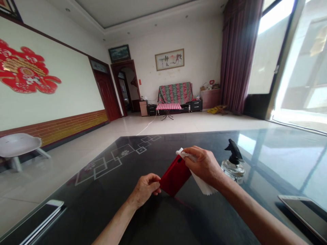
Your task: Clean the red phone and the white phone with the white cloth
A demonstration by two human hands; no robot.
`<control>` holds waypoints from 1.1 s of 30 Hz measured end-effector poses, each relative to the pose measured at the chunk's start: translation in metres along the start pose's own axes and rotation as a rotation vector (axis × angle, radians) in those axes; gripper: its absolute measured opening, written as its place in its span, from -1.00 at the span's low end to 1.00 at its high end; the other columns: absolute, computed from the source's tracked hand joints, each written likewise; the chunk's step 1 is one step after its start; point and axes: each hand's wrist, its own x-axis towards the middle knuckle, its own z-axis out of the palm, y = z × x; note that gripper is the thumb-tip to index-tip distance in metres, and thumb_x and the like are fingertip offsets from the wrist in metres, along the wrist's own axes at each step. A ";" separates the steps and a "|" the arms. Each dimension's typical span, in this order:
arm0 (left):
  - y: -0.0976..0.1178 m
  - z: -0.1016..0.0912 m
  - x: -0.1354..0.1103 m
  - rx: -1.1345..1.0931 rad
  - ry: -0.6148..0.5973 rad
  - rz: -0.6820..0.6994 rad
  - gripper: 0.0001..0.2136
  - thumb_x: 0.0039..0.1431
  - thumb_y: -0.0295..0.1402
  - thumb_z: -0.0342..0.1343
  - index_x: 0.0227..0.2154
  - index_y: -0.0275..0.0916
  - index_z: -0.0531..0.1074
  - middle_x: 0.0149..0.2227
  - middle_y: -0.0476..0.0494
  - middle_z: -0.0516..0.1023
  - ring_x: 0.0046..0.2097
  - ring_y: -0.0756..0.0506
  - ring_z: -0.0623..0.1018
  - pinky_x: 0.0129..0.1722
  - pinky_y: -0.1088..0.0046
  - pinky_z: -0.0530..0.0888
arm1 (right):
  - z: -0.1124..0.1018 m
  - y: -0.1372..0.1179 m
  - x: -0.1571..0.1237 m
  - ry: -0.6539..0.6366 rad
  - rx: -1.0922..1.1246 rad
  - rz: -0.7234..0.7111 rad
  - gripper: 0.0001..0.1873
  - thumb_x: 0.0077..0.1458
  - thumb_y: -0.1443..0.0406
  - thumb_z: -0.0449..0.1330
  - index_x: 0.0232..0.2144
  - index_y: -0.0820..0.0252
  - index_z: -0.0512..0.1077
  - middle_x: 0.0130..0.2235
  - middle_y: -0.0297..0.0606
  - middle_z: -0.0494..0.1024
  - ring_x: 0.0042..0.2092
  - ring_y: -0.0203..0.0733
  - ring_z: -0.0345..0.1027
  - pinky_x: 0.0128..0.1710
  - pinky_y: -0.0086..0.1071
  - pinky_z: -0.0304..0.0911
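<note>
A red phone is held tilted above the dark glass table. My left hand pinches its lower left edge, fingers closed on it. My right hand is closed on a white cloth and presses it against the phone's upper end. Part of the cloth hangs down below my right wrist.
A clear spray bottle with a black trigger stands just right of my right hand. One phone lies at the table's near left corner, another at the near right. A white stool stands on the floor to the left.
</note>
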 end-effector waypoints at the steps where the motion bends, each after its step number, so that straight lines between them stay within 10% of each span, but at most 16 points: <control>1: -0.001 0.000 0.000 0.013 -0.003 0.003 -0.84 -0.05 -0.33 0.10 -0.39 -0.29 0.39 -0.57 0.01 0.47 -0.53 0.02 0.46 -0.52 0.54 0.37 | 0.001 -0.003 0.003 -0.008 -0.005 -0.014 -0.73 -0.06 0.36 0.12 -0.29 0.12 0.55 -0.34 -0.32 0.56 -0.35 -0.24 0.42 -0.37 -0.46 0.24; 12: 0.002 -0.017 0.001 0.129 -0.040 0.036 -0.92 -0.14 -0.48 0.11 -0.52 -0.29 0.48 -0.63 0.03 0.45 -0.55 0.03 0.43 -0.58 0.59 0.28 | 0.028 -0.026 0.025 -0.052 -0.049 -0.131 -0.73 -0.05 0.37 0.09 -0.32 0.15 0.54 -0.34 -0.28 0.56 -0.33 -0.22 0.43 -0.34 -0.46 0.25; 21: 0.050 -0.010 0.018 0.130 0.284 0.349 -0.89 -0.01 -0.33 0.18 -0.43 -0.25 0.54 -0.42 -0.08 0.55 -0.40 -0.05 0.49 -0.40 0.50 0.38 | 0.034 -0.024 0.028 -0.025 -0.075 -0.135 -0.76 -0.05 0.30 0.10 -0.33 0.13 0.55 -0.36 -0.28 0.57 -0.34 -0.21 0.43 -0.37 -0.44 0.24; 33: 0.063 -0.001 0.030 -0.002 0.249 0.347 -0.81 -0.02 -0.25 0.21 -0.46 -0.29 0.52 -0.55 -0.04 0.52 -0.49 -0.03 0.46 -0.50 0.54 0.35 | 0.033 -0.031 0.025 -0.050 0.035 -0.111 -0.77 -0.06 0.33 0.11 -0.36 0.11 0.55 -0.37 -0.32 0.57 -0.34 -0.22 0.43 -0.35 -0.44 0.25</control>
